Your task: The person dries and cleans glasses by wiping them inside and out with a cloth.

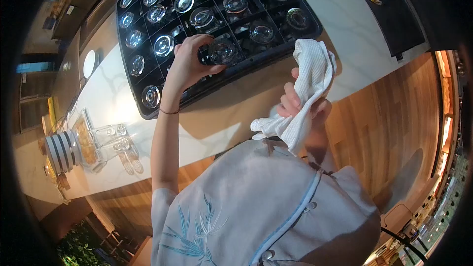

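My left hand (189,61) reaches into a black compartment rack (246,63), its thumb and fingers curved round the rim of a clear glass (222,51) near the rack's front edge. The glass's lower part is hidden in its compartment. Several more upturned-looking clear glasses, such as one glass (163,45) to the left, sit singly in other compartments. A white textured cloth (313,76) is bunched in my right hand (291,102), to the right of the rack's front edge. Fingers wrap the cloth, and its loose end hangs toward my body.
The rack stands on a white marbled counter (207,140). At the counter's left are clear drinking glasses (116,130) and a striped black-and-white object (60,152). A round white item (90,64) lies farther back. Black equipment (389,15) sits at the upper right, above a wooden floor (379,113).
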`<state>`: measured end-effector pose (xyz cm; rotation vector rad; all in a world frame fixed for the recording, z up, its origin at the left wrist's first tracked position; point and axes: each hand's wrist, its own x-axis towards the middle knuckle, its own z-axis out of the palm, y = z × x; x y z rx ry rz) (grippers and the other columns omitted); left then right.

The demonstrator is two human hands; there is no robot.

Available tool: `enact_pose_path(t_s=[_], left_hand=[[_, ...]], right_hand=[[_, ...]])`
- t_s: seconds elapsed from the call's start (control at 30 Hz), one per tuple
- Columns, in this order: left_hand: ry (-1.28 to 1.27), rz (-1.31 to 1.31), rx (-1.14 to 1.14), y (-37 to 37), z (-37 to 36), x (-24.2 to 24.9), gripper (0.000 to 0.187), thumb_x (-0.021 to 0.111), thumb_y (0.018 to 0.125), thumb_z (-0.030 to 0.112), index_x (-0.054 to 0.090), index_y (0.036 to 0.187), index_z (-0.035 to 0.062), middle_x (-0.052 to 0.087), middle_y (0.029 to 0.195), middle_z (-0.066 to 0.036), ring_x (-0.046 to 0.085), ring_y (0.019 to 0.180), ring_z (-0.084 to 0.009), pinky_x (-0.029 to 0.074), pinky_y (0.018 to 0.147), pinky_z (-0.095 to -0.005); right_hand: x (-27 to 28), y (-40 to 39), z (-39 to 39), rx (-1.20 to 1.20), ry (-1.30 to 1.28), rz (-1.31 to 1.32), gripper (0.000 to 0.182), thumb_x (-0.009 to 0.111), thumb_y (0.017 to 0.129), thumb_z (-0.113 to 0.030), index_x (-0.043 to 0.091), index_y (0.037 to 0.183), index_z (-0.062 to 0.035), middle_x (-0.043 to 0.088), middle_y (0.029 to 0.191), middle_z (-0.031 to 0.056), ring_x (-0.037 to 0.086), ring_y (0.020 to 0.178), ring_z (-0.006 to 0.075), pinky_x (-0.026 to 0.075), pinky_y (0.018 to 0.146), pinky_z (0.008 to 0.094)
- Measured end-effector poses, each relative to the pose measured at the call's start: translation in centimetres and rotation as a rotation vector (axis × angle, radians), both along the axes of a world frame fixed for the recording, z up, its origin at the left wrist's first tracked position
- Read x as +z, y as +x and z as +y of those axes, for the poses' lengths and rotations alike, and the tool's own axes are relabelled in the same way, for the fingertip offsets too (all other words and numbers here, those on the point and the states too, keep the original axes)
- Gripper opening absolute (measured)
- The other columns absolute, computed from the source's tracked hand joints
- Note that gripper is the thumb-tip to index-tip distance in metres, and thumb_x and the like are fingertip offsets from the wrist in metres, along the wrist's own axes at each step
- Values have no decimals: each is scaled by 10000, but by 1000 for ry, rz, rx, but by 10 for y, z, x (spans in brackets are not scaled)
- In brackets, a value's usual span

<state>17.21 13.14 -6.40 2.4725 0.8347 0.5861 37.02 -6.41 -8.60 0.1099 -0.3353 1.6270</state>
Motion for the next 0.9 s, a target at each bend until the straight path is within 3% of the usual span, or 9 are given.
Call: enact_pose_path(t_s=[0.2,0.23,0.3,0.43,0.57,0.63,0.77,0.8,0.9], left_hand=[[-563,-535,14,2,-9,11,434,742,642,9,424,937,26,569,959,-83,549,904,-110,473,711,-254],[-676,-636,36,5,-13,17,435,695,698,3,370,988,26,545,952,-85,548,878,-104,473,706,-237],[-532,-853,0,8,-15,19,433,656,728,-11,345,1026,25,520,958,-72,538,855,-93,469,702,-216],[-339,-954,-24,16,-15,40,428,559,789,-4,282,1114,21,484,1036,-97,531,848,-113,463,702,-217],[-105,-681,19,7,-7,57,569,718,721,183,337,1113,25,524,1037,-118,556,951,-175,493,773,-285],[193,-380,15,7,-9,71,622,774,642,257,392,1078,32,544,1019,-111,575,940,-206,496,772,-305],[574,86,-55,5,2,80,668,798,533,319,462,1045,53,567,994,-91,593,893,-250,491,771,-319],[705,135,-99,5,5,80,535,739,613,238,494,1056,63,567,985,-73,590,869,-243,489,750,-301],[898,211,-153,10,9,81,469,683,678,136,510,1107,61,553,1023,-57,581,886,-213,493,747,-296]], right_hand=[[-1,1,0,-30,-12,8,705,639,614,-148,347,1253,-80,519,845,132,466,662,168,376,613,286],[1,0,0,-35,-17,5,703,637,613,-144,349,1251,-79,517,840,132,469,666,168,376,612,286],[3,0,0,-49,-35,-17,702,620,614,-143,330,1250,-75,497,818,115,459,645,158,377,617,287],[7,-3,-1,-85,-88,-68,702,560,612,-158,293,1254,-62,451,766,82,431,594,140,383,625,293],[8,6,-4,-48,-386,-358,662,507,596,-175,344,1222,-36,457,748,85,444,607,161,399,638,306],[9,1,-4,-133,-674,-628,542,498,595,-171,450,1110,-9,516,803,112,510,683,181,445,621,311],[17,-1,-7,-66,-646,-586,431,532,694,-211,473,1079,-29,539,795,92,533,675,175,456,593,270],[16,0,-8,-43,-608,-559,412,540,718,-226,476,1076,-32,543,794,87,536,672,175,459,596,261],[19,-1,-8,14,-659,-547,396,541,766,-267,483,1082,-34,560,830,92,554,698,171,468,609,247]])
